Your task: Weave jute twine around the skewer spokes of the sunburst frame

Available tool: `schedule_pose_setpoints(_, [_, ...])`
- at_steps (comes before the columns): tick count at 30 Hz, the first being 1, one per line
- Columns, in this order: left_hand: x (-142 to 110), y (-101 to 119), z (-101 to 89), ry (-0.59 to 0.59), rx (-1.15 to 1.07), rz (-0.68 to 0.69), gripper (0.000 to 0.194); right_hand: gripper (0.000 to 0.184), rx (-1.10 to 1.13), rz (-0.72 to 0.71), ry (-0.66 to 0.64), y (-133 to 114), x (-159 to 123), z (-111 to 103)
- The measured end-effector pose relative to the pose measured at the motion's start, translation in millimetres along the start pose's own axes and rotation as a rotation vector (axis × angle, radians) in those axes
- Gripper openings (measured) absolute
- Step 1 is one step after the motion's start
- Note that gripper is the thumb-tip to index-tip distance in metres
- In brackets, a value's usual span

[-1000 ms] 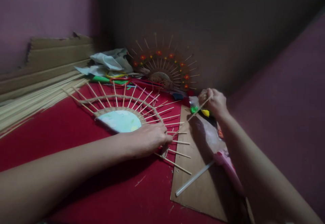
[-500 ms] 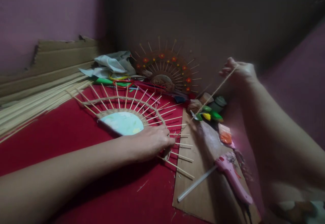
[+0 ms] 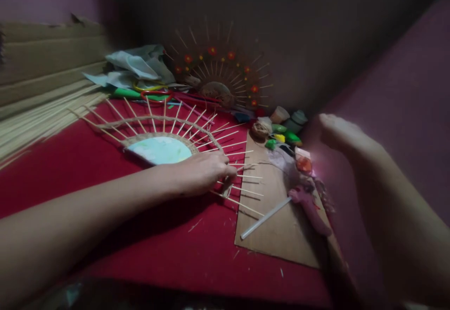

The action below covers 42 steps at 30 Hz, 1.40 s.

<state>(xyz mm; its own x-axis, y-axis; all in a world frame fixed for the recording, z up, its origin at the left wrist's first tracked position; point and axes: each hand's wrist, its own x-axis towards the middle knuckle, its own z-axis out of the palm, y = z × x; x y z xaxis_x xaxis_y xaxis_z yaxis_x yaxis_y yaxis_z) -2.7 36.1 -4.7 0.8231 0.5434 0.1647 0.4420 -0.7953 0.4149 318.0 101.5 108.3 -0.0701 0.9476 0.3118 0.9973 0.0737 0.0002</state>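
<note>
A half-round woven piece (image 3: pixel 160 149) with a pale blue centre and thin sticks fanning out lies on a red cloth (image 3: pixel 147 239). My left hand (image 3: pixel 206 175) rests on its right edge, fingers closed and pinching the weave among the sticks. Over by the purple wall, my right hand (image 3: pixel 339 132) hovers above the small pots. It is blurred by motion, so its fingers and anything in them are unclear. A thin strand (image 3: pixel 267 163) lies near the sticks' tips.
A brown board (image 3: pixel 281 235) holds a pink glue gun (image 3: pixel 311 207) and a white glue stick (image 3: pixel 265 217). Small coloured pots (image 3: pixel 283 134) stand behind it. A decorated fan (image 3: pixel 218 78) leans on the back wall. Long reeds (image 3: pixel 38 122), crumpled paper (image 3: pixel 135 66) and red-handled scissors (image 3: pixel 156 95) lie left.
My right hand came down from its raised position and moved closer to me; the strand it was pulling no longer shows in it. The left hand stays pinching the weave. The view shifted slightly.
</note>
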Motion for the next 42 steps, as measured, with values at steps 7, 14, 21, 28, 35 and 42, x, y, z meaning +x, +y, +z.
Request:
schedule_pose_setpoints(7, [1.2, 2.2, -0.3, 0.008, 0.074, -0.032, 0.018, 0.011, 0.468, -0.265, -0.086, -81.1, -63.9, 14.7])
schedule_pose_setpoints(14, [1.6, 0.7, 2.4, 0.033, 0.155, -0.015, 0.021, 0.013, 0.452, -0.559, -0.304, -117.1, -87.8, 54.4])
schedule_pose_setpoints(21, [3.1, 0.8, 0.1, 0.055, 0.185, 0.01, 0.033, 0.013, 0.376, -0.507, -0.304, -107.7, -90.2, 54.5])
schedule_pose_setpoints(28, [1.5, -5.0, 4.9, 0.143, 0.231, 0.045, 0.041, 0.011, 0.516, -0.435, -0.129, -85.0, -102.9, 60.0])
schedule_pose_setpoints(35, [1.7, -7.8, 6.9, 0.155, 0.288, 0.038, 0.037, 0.007, 0.554, -0.273, -0.142, -66.1, -113.3, 50.3])
schedule_pose_setpoints(42, [2.8, -6.1, 5.0, 0.129, 0.315, -0.017, 0.038, 0.011, 0.543, -0.107, -0.379, -57.6, -112.3, 52.4])
